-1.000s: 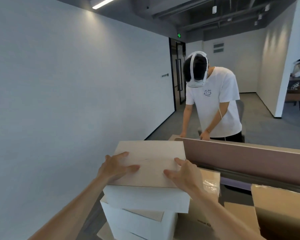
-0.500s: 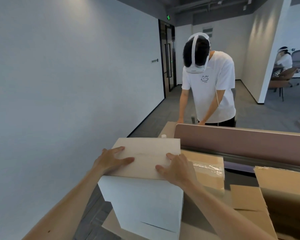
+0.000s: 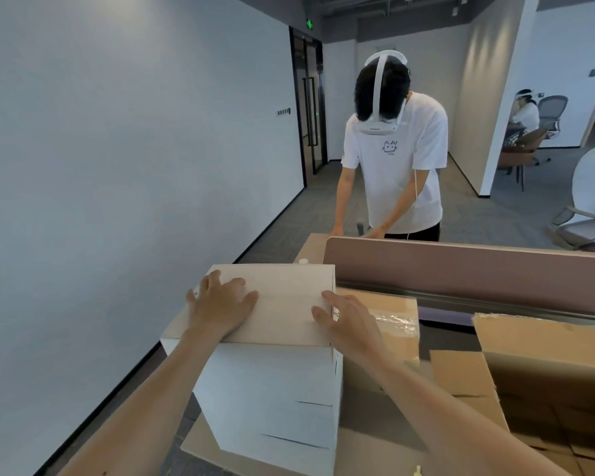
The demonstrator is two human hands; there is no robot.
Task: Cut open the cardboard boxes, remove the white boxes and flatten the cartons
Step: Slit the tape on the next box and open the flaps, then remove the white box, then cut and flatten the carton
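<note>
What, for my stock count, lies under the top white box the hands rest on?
More white boxes, stacked flush, with seams showing on the front face. The stack stands on flat brown cardboard. Their tops and contents are hidden, covered by the top white box.

I'm getting soft, even indoor light, with the wall (image 3: 117, 166) on the left glowing pale. The tape (image 3: 395, 321) on a cardboard box (image 3: 392, 300) is throwing glare. The white boxes (image 3: 272, 389) are showing a shaded front. Straight lines are bowing toward the edges
</note>
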